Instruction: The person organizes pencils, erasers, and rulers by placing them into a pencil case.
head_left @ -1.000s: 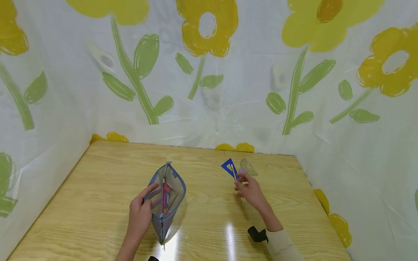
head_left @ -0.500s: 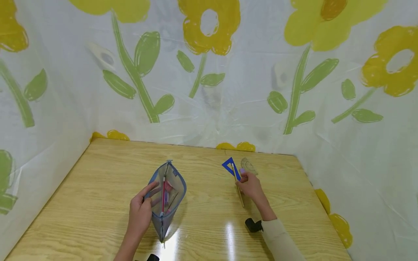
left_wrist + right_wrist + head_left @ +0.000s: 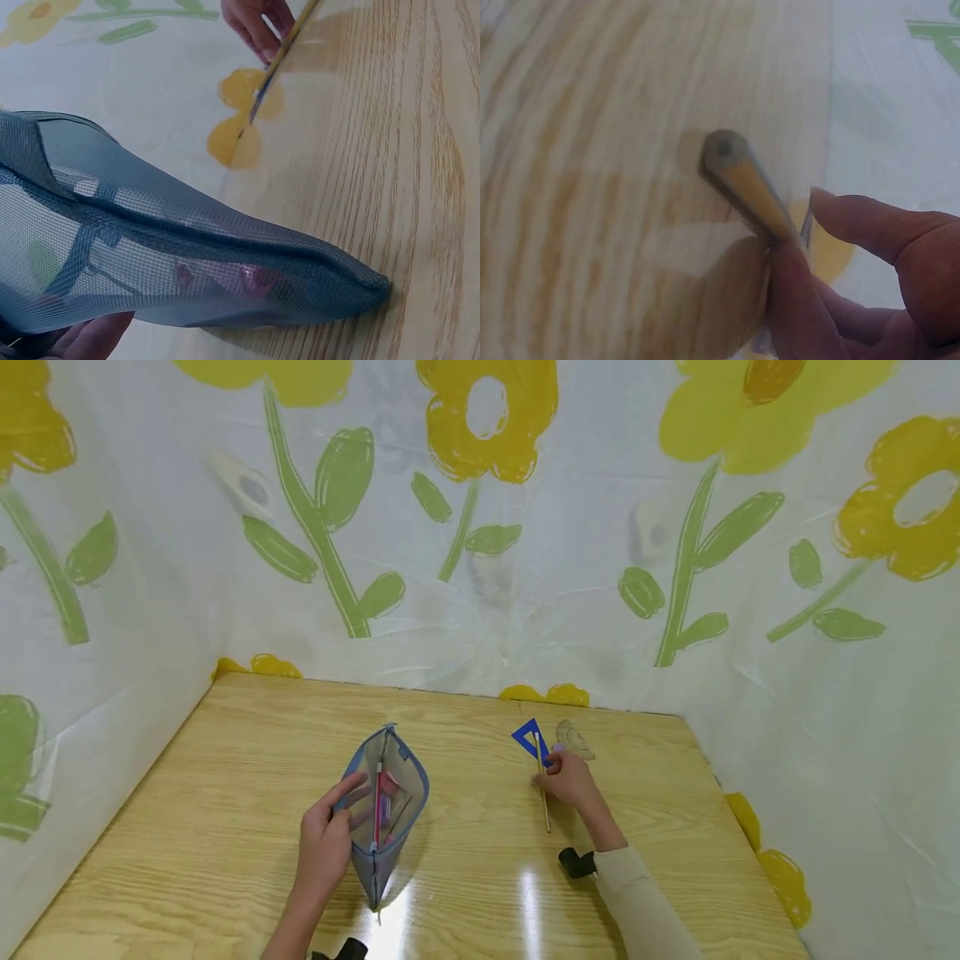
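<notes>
The left hand (image 3: pixel 326 843) grips the left side of a grey-blue mesh pouch (image 3: pixel 377 872), its fingers showing dimly through the mesh; the pouch gapes upward on the left half of the counter (image 3: pixel 247 810), its narrow near end pointing toward the person; inside lie a red pencil (image 3: pixel 378 802), something pink (image 3: pixel 389 783) and something purple (image 3: pixel 385 811); to the right, the right hand (image 3: pixel 573 785) is low over the counter, fingers bent, fingertips at a yellow pencil (image 3: pixel 544 806); in the right wrist view the thumb stands a little apart from the forefinger, which touches the pencil, so I cannot tell whether it is pinched; the far end of that pencil overlaps a blue set square (image 3: pixel 529 727); a clear protractor (image 3: pixel 575 741) lies just beyond the hand, and a small lilac object (image 3: pixel 557 748) peeps out by the fingers, partly hidden; a pale sleeve (image 3: pixel 637 893) covers the right forearm; behind the counter hangs a white sheet (image 3: pixel 570 568) printed with yellow flowers.
</notes>
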The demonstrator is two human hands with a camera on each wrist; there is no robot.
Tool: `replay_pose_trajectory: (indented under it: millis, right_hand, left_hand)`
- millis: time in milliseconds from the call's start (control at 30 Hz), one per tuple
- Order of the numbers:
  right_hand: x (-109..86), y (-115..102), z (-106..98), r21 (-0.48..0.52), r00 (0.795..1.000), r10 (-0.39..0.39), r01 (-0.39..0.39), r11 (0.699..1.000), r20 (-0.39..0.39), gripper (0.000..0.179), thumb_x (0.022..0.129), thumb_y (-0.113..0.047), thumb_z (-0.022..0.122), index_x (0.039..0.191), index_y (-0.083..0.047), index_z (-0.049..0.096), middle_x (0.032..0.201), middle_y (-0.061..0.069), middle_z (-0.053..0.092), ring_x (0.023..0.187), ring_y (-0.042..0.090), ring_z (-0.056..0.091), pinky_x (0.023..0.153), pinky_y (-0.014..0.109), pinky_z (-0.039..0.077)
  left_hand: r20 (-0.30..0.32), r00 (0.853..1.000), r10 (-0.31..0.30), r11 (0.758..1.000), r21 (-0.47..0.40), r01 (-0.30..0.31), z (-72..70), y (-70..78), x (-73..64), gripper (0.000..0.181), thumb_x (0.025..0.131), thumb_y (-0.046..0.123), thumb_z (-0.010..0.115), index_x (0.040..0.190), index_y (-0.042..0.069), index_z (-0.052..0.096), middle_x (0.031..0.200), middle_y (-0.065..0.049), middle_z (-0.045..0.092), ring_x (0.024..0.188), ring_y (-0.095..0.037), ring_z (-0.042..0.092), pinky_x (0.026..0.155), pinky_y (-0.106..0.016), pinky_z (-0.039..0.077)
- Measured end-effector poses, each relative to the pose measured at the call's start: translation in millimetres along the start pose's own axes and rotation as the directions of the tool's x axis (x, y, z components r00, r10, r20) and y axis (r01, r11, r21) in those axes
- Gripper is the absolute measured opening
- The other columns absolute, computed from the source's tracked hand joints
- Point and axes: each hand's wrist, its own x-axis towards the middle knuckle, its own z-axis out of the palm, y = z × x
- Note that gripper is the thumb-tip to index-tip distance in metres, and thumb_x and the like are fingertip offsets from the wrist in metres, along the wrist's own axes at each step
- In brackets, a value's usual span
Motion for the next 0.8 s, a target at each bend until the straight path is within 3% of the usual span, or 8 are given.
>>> replay_pose_trajectory:
  millis: [233, 433, 800]
  right_hand:
    - [1.1, 2.4, 3.9, -0.003, 1.000, -0.016, 0.015, 1.000, -0.019, 0.048, 0.081, -0.009, 0.083, 0.121, 0.010, 0.062, 0.094, 0.016, 0.064, 0.080, 0.025, 0.060, 0.064, 0.033, 0.055]
    - [1.0, 1.7, 2.7, -0.014, 1.000, -0.016, 0.016, 1.000, -0.012, 0.048, 0.082, -0.007, 0.082, 0.122, 0.009, 0.061, 0.094, 0.017, 0.063, 0.080, 0.026, 0.062, 0.065, 0.034, 0.056]
    - [-0.4, -3.9, 1.4, -0.002, 1.000, 0.002, -0.002, 1.000, 0.022, 0.051, 0.080, 0.001, 0.075, 0.126, 0.011, 0.056, 0.087, 0.013, 0.063, 0.064, 0.019, 0.061, 0.055, 0.029, 0.056]
  left_hand:
    - [-0.002, 1.000, -0.025, 0.999, 0.029, 0.025, 0.0, 0.3, -0.1, 0.054, 0.095, -0.009, 0.026, 0.141, -0.008, 0.054, 0.143, -0.024, 0.056, 0.113, -0.004, 0.063, 0.089, -0.017, 0.058]
    - [0.003, 1.000, -0.018, 1.000, -0.003, 0.018, 0.0, 1.5, -1.4, 0.055, 0.094, -0.011, 0.024, 0.142, -0.008, 0.053, 0.142, -0.026, 0.055, 0.113, -0.002, 0.063, 0.091, -0.020, 0.058]
    - [0.014, 1.000, -0.026, 1.000, -0.013, 0.026, -0.3, 3.7, -2.4, 0.056, 0.095, -0.010, 0.023, 0.143, -0.008, 0.051, 0.145, -0.025, 0.053, 0.112, 0.002, 0.062, 0.093, -0.020, 0.057]
